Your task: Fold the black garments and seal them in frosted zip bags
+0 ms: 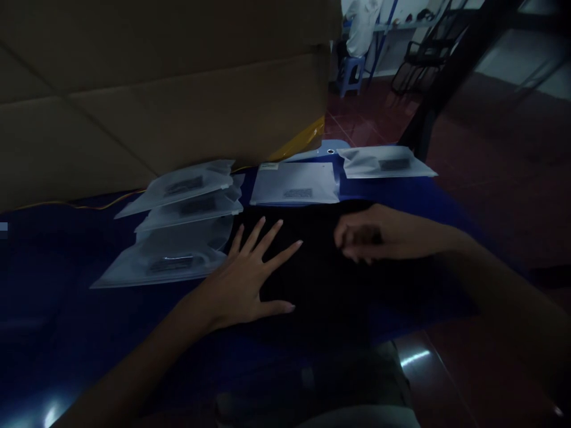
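Observation:
My left hand (250, 273) lies flat with fingers spread on a black cloth (321, 279) spread over the blue table (53, 309). My right hand (375, 235) hovers at the cloth's far right part with its fingers curled together; what it pinches, if anything, is lost in the dark. Just left of my left hand sits a stack of frosted plastic bags (178, 232) with dark items inside.
A flat frosted bag (294, 184) lies beyond the cloth, another bag (383, 161) at the table's far right corner. A large cardboard box (156, 83) walls off the back left. To the right are the table edge and red floor (491, 178), with a blue stool (351, 74) far off.

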Demonstrator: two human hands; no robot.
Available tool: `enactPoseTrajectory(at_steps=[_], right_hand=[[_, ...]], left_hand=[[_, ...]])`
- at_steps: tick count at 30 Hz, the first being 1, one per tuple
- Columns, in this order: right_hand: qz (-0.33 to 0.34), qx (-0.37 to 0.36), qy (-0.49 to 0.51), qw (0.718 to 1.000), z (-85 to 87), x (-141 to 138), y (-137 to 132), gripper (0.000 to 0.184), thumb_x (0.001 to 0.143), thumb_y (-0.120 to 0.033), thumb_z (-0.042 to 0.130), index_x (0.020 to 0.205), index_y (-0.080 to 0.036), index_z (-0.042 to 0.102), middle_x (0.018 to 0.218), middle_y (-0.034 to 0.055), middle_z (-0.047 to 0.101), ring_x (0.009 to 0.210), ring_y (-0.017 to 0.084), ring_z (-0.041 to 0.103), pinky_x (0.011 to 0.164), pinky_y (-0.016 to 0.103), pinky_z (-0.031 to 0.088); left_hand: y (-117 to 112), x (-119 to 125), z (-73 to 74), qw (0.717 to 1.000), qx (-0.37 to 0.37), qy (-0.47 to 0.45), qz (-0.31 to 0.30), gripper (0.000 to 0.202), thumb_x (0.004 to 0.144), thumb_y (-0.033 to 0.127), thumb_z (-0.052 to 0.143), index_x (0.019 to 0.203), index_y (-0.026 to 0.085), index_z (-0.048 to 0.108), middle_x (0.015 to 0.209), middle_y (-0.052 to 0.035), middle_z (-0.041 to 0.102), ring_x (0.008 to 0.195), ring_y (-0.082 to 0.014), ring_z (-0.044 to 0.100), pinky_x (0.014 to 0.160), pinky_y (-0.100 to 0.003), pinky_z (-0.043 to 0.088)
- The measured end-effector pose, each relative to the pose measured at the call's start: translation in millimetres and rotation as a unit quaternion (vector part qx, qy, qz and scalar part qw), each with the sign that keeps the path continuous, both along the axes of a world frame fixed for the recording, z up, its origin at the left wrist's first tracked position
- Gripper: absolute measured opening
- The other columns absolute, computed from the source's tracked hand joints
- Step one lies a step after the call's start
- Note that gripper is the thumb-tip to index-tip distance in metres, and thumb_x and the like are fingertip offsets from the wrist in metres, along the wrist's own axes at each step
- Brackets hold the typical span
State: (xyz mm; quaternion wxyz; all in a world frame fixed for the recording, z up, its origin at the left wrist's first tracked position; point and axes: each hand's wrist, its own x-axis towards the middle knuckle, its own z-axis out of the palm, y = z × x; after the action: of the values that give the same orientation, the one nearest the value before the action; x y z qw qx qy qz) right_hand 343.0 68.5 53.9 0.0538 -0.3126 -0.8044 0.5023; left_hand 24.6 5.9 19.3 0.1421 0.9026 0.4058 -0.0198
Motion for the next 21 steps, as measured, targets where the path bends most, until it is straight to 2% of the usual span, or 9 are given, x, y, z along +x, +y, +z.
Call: enactPoseTrajectory(at_steps=[1, 3, 4, 5, 8, 10, 12, 16, 21], right_hand=[[-0.075, 0.126, -0.019, 0.989, -6.4, -4, 2, 0.018, 0.096, -0.034, 0.064, 0.106, -0.019, 0.067, 0.085, 0.0036, 0.074, 0.070, 0.018, 0.071, 0.065, 0.031, 0.057], [-0.140, 0.303, -0.085, 0.939, -19.5, -9, 5, 0.017, 0.093, -0.028, 0.066, 0.106, -0.018, 0.070, 0.096, 0.0084, 0.075, 0.087, 0.025, 0.072, 0.079, 0.041, 0.058], [-0.147, 0.359, -0.106, 0.916, -25.5, -11, 6, 0.024, 0.092, -0.031, 0.068, 0.111, -0.018, 0.071, 0.108, 0.0117, 0.074, 0.101, 0.030, 0.070, 0.087, 0.047, 0.058], [-0.124, 0.388, -0.120, 0.905, -30.8, -12, 5, 0.036, 0.091, -0.037, 0.070, 0.122, -0.018, 0.070, 0.124, 0.0146, 0.071, 0.114, 0.035, 0.067, 0.095, 0.053, 0.056], [-0.038, 0.395, -0.148, 0.906, -41.1, -10, -1, 0.067, 0.097, -0.055, 0.062, 0.155, -0.023, 0.050, 0.165, 0.0163, 0.042, 0.149, 0.044, 0.041, 0.115, 0.068, 0.040], [-0.004, 0.375, -0.163, 0.913, -44.1, -8, -4, 0.073, 0.103, -0.061, 0.049, 0.165, -0.025, 0.034, 0.174, 0.0147, 0.024, 0.159, 0.042, 0.023, 0.123, 0.072, 0.026], [0.010, 0.358, -0.173, 0.917, -45.6, -5, -4, 0.075, 0.105, -0.064, 0.041, 0.168, -0.027, 0.023, 0.175, 0.0128, 0.014, 0.161, 0.039, 0.014, 0.126, 0.071, 0.017], [0.010, 0.355, -0.172, 0.919, -51.4, -1, 4, 0.075, 0.106, -0.066, 0.036, 0.168, -0.030, 0.018, 0.176, 0.0096, 0.010, 0.162, 0.036, 0.008, 0.128, 0.069, 0.012], [0.003, 0.418, -0.124, 0.900, -65.2, 1, 14, 0.069, 0.107, -0.061, 0.039, 0.167, -0.029, 0.024, 0.175, 0.0096, 0.017, 0.162, 0.033, 0.016, 0.129, 0.065, 0.016]], left_hand=[[0, 1, -1.0, 1.000, 0.001, 0.002, 0.006, 0.101, 0.087, 0.087, 0.053, 0.167, 0.039, 0.015, 0.177, -0.0109, -0.005, 0.159, -0.0532, 0.001, 0.118, -0.084, 0.013], [-1, 2, -3.3, 1.000, 0.006, 0.006, 0.019, 0.101, 0.088, 0.087, 0.051, 0.167, 0.038, 0.013, 0.176, -0.0122, -0.007, 0.158, -0.0539, -0.001, 0.117, -0.084, 0.014], [-2, 3, -4.5, 1.000, 0.009, 0.008, 0.025, 0.101, 0.088, 0.087, 0.050, 0.168, 0.038, 0.012, 0.176, -0.0127, -0.007, 0.158, -0.0542, -0.001, 0.116, -0.085, 0.014], [-2, 4, -5.6, 0.999, 0.012, 0.009, 0.030, 0.100, 0.088, 0.087, 0.049, 0.168, 0.038, 0.012, 0.176, -0.0129, -0.008, 0.158, -0.0546, -0.001, 0.116, -0.085, 0.014], [-4, 5, -7.9, 0.999, 0.024, 0.007, 0.037, 0.100, 0.089, 0.087, 0.050, 0.167, 0.039, 0.011, 0.176, -0.0124, -0.008, 0.158, -0.0553, 0.000, 0.116, -0.085, 0.014], [-4, 6, -8.6, 0.999, 0.028, 0.004, 0.033, 0.100, 0.088, 0.087, 0.050, 0.167, 0.039, 0.010, 0.177, -0.0123, -0.008, 0.158, -0.0552, 0.000, 0.116, -0.085, 0.014], [-5, 6, -9.2, 0.999, 0.029, 0.003, 0.029, 0.100, 0.089, 0.087, 0.049, 0.167, 0.040, 0.010, 0.177, -0.0119, -0.008, 0.158, -0.0549, 0.000, 0.116, -0.086, 0.014], [-7, 7, -11.9, 0.998, 0.040, 0.004, 0.054, 0.097, 0.089, 0.086, 0.051, 0.167, 0.043, 0.013, 0.177, -0.0102, -0.008, 0.158, -0.0559, 0.000, 0.115, -0.086, 0.014], [-8, 9, -14.8, 0.995, 0.047, 0.006, 0.083, 0.096, 0.088, 0.087, 0.051, 0.166, 0.045, 0.014, 0.177, -0.0079, -0.011, 0.157, -0.0576, 0.000, 0.114, -0.087, 0.014]])
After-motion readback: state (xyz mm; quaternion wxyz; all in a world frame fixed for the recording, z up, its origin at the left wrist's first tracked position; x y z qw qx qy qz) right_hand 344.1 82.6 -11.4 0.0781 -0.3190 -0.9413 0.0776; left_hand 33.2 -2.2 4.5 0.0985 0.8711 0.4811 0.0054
